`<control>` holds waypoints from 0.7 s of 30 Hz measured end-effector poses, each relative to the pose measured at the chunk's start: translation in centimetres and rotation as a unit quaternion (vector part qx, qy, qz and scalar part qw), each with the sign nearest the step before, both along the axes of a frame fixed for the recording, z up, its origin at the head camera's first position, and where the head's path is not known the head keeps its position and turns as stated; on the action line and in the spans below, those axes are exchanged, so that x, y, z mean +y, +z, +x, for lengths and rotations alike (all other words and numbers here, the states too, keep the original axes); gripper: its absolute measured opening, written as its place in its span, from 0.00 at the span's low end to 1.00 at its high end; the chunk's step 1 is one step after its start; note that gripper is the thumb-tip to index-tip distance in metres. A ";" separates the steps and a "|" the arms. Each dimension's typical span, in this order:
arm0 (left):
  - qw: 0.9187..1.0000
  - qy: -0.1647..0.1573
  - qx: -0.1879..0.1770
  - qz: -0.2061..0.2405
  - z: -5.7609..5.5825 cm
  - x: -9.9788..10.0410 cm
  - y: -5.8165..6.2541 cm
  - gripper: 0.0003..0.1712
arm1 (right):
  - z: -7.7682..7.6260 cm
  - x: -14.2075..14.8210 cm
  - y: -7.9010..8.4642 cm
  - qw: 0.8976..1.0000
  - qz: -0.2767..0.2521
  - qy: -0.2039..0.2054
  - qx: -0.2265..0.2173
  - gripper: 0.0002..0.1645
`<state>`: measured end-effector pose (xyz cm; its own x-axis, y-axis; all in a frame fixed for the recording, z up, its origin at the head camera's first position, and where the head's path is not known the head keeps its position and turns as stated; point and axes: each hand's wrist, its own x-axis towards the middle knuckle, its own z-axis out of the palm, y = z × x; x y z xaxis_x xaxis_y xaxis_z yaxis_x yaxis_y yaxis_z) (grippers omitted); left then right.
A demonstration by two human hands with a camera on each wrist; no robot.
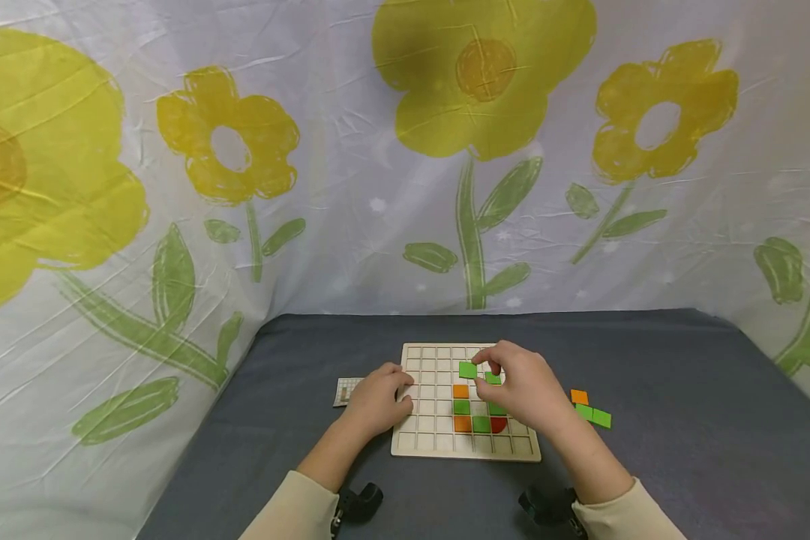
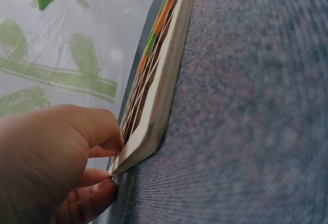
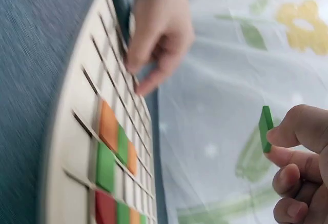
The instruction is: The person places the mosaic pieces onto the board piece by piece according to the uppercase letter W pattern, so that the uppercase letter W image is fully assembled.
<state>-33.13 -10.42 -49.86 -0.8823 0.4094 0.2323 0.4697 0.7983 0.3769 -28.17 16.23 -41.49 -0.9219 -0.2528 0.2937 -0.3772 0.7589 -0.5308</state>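
Observation:
A pale wooden grid board (image 1: pixel 418 442) lies on the dark table. My left hand (image 1: pixel 376 397) holds its left edge, thumb and fingers at the rim; the fingers (image 2: pixel 100 183) sit by a corner in the left wrist view. Above the grid, my right hand (image 1: pixel 525 384) pinches a green square tile (image 1: pixel 468 370) between thumb and fingertips. The right wrist view shows this green tile (image 3: pixel 265 128) held up on edge, away from the board. Orange tiles (image 1: pixel 460 391), green tiles (image 1: pixel 481 424) and a red piece with a curved edge (image 1: pixel 499 425) sit in the grid, partly hidden by my right hand.
Right of the board lie an orange tile (image 1: pixel 579 396) and two green tiles (image 1: pixel 601 418). A small card with a grid print (image 1: pixel 346 390) lies beyond my left hand. Black wrist devices (image 1: pixel 361 503) show below both hands. A flower-printed cloth (image 1: pixel 351 247) hangs behind the table.

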 end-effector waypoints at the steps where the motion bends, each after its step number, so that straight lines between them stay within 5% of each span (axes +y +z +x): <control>1: 1.000 0.000 -0.001 -0.002 0.0 0.0 0.0 0.18 | 0.1 -0.4 -0.2 1.000 0.003 0.006 -0.004 0.13; 21: 1.000 0.005 -0.001 -0.011 0.1 0.1 0.2 0.19 | 0.0 -3.8 -5.0 0.991 0.100 0.088 -0.009 0.10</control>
<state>-33.04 -10.31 -49.70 -0.8870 0.4054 0.2212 0.4606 0.8108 0.3613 -28.12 12.48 -46.47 -0.8629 -0.4613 0.2063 -0.5050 0.7732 -0.3836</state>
